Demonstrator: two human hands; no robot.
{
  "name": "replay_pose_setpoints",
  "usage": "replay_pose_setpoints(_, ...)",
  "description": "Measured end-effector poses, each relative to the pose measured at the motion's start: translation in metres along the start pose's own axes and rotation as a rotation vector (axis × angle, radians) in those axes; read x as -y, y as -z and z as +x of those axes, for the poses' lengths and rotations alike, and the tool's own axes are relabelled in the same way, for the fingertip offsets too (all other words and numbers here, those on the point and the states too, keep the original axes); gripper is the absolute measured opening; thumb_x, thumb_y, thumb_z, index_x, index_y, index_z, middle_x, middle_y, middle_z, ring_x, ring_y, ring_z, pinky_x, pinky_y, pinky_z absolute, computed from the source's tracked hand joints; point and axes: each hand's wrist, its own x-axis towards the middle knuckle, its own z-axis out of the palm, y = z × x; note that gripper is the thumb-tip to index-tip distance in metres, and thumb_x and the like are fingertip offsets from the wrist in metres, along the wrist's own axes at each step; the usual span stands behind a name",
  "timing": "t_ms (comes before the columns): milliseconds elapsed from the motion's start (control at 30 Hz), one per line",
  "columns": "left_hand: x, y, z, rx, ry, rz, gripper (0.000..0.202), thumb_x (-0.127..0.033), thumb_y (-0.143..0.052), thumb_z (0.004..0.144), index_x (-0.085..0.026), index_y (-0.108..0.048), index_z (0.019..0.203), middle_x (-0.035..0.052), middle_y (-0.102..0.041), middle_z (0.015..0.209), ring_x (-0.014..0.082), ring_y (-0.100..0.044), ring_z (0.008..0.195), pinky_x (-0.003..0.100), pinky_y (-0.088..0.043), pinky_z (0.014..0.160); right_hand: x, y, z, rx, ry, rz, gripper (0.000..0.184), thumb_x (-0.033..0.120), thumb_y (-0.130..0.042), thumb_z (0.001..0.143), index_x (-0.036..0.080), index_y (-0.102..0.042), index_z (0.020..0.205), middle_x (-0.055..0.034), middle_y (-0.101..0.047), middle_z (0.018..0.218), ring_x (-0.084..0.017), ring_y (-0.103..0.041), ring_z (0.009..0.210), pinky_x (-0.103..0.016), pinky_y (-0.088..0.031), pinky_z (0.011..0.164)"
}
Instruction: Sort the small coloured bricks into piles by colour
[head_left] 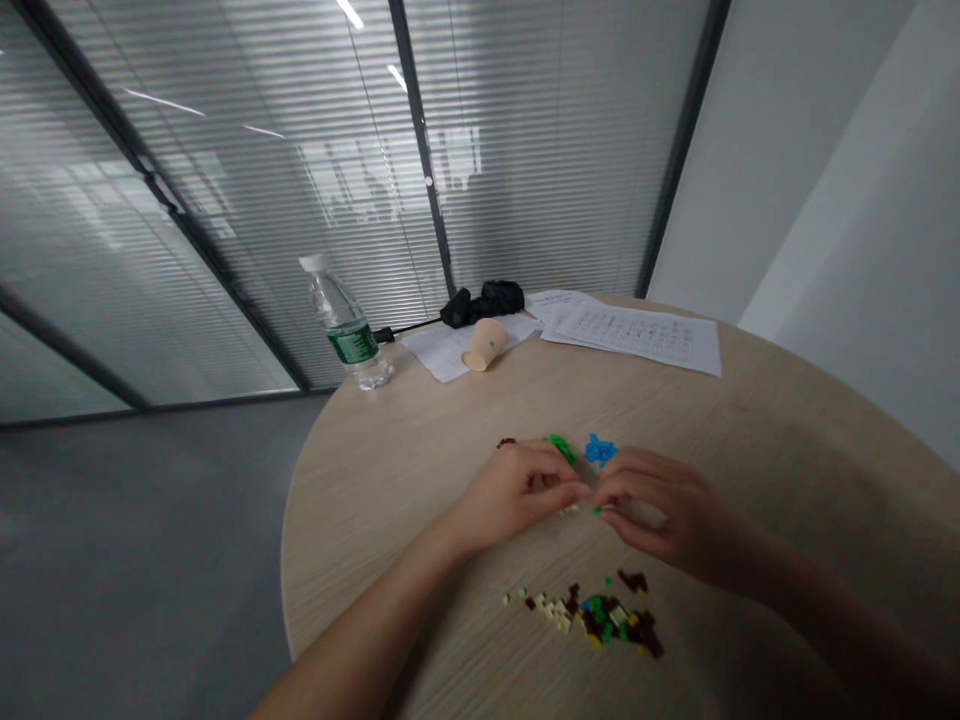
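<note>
Sorting seems in hand: your right hand (686, 505) pinches a tiny green plastic brick (598, 510); placing it calls for controlled release. Your left hand (506, 492) curls, contents unclear.

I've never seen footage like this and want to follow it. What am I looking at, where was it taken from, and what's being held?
There is no machine here, just one person's bare hands. The single picture comes from a camera worn on the head, looking forward and down.

On the round, pale wood-look table lie a mixed pile of small coloured plastic pieces, a small green cluster and a small blue cluster. Farther back are a clear plastic bottle with a green label, a tan paper cup and white printed sheets.

The right hand pinches a tiny green piece. The left hand is beside it; its grip is unclear.
</note>
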Motion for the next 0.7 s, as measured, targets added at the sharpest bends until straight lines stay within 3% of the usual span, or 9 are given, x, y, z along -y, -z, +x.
replay_pose_setpoints(200,0.001,-0.013,0.001,-0.013,0.033,-0.187,0.021,-0.032,-0.059,0.083,-0.014,-0.067,0.075,0.0014,-0.059,0.071,0.0113,-0.05,0.069,0.023,-0.038,0.063,0.001,-0.003,0.001,-0.151,0.014,-0.034,0.01,0.01,-0.051,0.083,0.018,-0.057,0.08,-0.0026,-0.061,0.074,-0.014,-0.059,0.072,-0.025,-0.047,0.067)
replay_pose_setpoints(400,0.003,-0.016,0.003,-0.087,0.124,-0.26,0.02,-0.029,-0.061,0.081,-0.013,-0.066,0.07,-0.0003,-0.056,0.066,0.0097,-0.047,0.061,0.022,-0.035,0.055,-0.001,-0.006,0.002,-0.185,-0.02,-0.061,0.01,0.014,-0.051,0.085,0.019,-0.059,0.082,-0.003,-0.063,0.076,-0.014,-0.06,0.072,-0.025,-0.048,0.066)
replay_pose_setpoints(467,0.006,-0.015,0.005,-0.111,0.12,-0.184,0.018,-0.026,-0.059,0.082,-0.014,-0.066,0.071,-0.0007,-0.056,0.066,0.0096,-0.048,0.06,0.022,-0.035,0.055,-0.003,-0.005,0.002,-0.204,-0.034,-0.082,0.01,0.015,-0.051,0.086,0.019,-0.06,0.089,-0.0038,-0.065,0.078,-0.015,-0.06,0.071,-0.025,-0.049,0.066)
replay_pose_setpoints(567,0.016,-0.012,0.009,-0.2,0.086,0.117,0.012,-0.021,-0.059,0.082,-0.017,-0.067,0.075,0.0006,-0.061,0.072,0.0125,-0.053,0.069,0.024,-0.041,0.064,-0.006,-0.003,0.001,-0.22,-0.078,-0.107,0.015,0.015,-0.05,0.085,0.019,-0.059,0.096,-0.0041,-0.066,0.078,-0.014,-0.058,0.066,-0.025,-0.049,0.062)
replay_pose_setpoints(700,0.032,-0.009,0.012,-0.267,0.09,0.456,0.009,-0.022,-0.06,0.083,-0.019,-0.068,0.08,0.0025,-0.065,0.082,0.0166,-0.055,0.081,0.028,-0.043,0.074,-0.009,-0.003,0.0,-0.191,-0.104,-0.118,0.014,0.014,-0.05,0.083,0.019,-0.061,0.092,-0.0039,-0.066,0.078,-0.015,-0.058,0.066,-0.026,-0.048,0.062)
